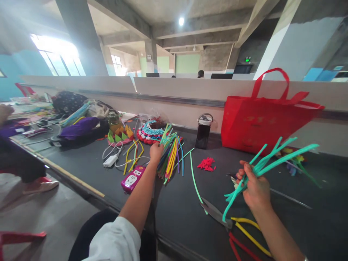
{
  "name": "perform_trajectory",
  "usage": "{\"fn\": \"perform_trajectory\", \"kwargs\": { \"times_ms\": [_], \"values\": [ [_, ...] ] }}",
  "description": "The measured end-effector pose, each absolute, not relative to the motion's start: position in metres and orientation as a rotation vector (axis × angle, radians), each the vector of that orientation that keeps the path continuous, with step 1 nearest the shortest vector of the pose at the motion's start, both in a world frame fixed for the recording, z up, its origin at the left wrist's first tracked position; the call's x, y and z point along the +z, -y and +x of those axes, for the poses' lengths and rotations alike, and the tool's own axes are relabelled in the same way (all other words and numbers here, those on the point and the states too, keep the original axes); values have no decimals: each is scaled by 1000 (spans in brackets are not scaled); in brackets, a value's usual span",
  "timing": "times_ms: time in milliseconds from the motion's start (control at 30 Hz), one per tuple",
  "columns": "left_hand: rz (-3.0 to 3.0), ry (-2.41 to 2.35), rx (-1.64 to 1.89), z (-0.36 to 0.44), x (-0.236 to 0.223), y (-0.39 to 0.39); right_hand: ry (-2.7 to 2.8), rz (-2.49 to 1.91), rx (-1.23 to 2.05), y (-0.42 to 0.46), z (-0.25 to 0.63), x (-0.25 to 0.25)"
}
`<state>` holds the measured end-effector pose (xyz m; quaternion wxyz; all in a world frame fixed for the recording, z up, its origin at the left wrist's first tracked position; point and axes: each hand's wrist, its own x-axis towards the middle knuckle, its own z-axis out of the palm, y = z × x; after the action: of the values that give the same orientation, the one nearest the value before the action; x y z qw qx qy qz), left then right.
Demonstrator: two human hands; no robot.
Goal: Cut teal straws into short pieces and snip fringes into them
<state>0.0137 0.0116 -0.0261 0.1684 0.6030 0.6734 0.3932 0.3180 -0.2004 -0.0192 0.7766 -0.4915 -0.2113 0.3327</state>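
Note:
My right hand [257, 188] is closed around several teal pipe cleaners [285, 154] that fan out to the upper right, above the table. At the middle of the table my left hand [157, 152] is closed at a bundle of multicoloured pipe cleaners [170, 159], gripping its green ones; the fingertips are partly hidden. A single light green pipe cleaner [193, 174] lies between the hands. Below my right hand rest scissors [217, 214] with one yellow and one red handle. A small heap of red pieces [207, 164] lies beyond them.
A red bag [252, 123] and a dark bottle [203, 132] stand along the partition. Left of my forearm are a purple power socket [133, 179], a white adapter [110, 160] and a craft crown [121, 134]. Another person's leg [23, 159] shows at far left.

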Motion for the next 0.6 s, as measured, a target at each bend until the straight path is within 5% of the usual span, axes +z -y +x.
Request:
{"fn": "perform_trajectory", "kwargs": {
  "times_ms": [267, 600],
  "values": [
    [1399, -1582, 1508, 17, -28, -8, 530, -1063, 828, 199, 298, -21],
    [1369, -1374, 1448, 26, -16, 2, 567, -1039, 1301, 151, 257, 6]
  ]
}}
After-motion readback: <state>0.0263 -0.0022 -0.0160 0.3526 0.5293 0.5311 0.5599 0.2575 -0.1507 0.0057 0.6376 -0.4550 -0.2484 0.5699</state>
